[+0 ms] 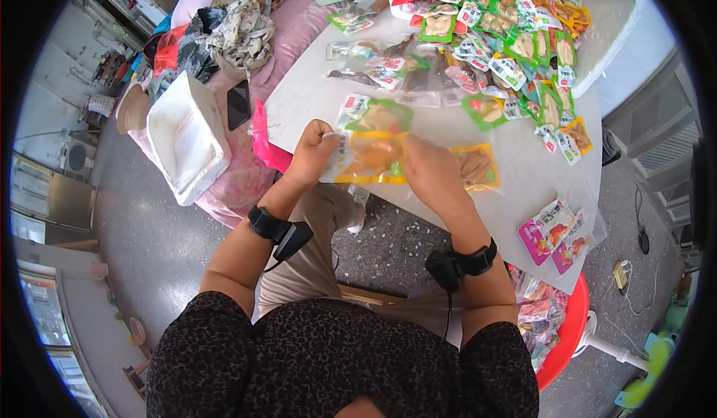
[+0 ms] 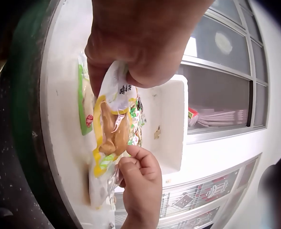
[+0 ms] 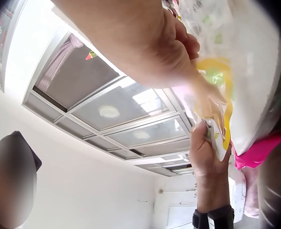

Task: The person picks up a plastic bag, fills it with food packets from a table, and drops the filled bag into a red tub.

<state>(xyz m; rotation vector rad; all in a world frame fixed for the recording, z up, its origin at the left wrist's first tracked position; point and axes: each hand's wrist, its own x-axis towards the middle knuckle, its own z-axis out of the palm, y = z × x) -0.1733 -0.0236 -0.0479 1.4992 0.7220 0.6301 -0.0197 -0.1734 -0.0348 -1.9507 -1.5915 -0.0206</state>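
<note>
**Yellow packet [image 1: 371, 156] pinched between both hands**

Head view: the yellow packet is held level over the near edge of the white bench [image 1: 523, 171]. The left hand [image 1: 314, 153] has curled fingers nipping the packet's pale left end. The right hand [image 1: 429, 171] closes over its right end. Just beyond it a green packet [image 1: 377, 115] lies on the bench, and an orange packet [image 1: 476, 168] lies just right of the right hand. A pile [image 1: 508, 44] of green, red and white-labelled packets covers the far side, with print too small to read. Pink packets [image 1: 556, 235] sit near the right edge. Left of the bench stands a foam box [image 1: 187, 138] with a phone [image 1: 238, 103] beside it. A red basin [image 1: 571, 332] of packets is low on the right.

Left wrist view: the left hand [image 2: 145, 43] pinches the white top of the yellow packet [image 2: 112, 129] with thumb and bent fingers. That white patch carries small black print, which is not legible. A brown piece shows through the clear window inside the yellow border. The right hand [image 2: 140, 179] grips the packet's lower end, its fingers folded in. The green packet [image 2: 84, 102] lies behind on the bench, and the foam box [image 2: 171, 129] is behind that.

Right wrist view: the right hand [image 3: 150, 47] fills the top, its fingertips closed on the yellow packet [image 3: 219, 107]. The left hand [image 3: 205, 157] holds the other end from below, with a black band [image 3: 212, 218] on its wrist. A pink bag [image 3: 259, 151] shows just right of it. No writing can be read here.
</note>
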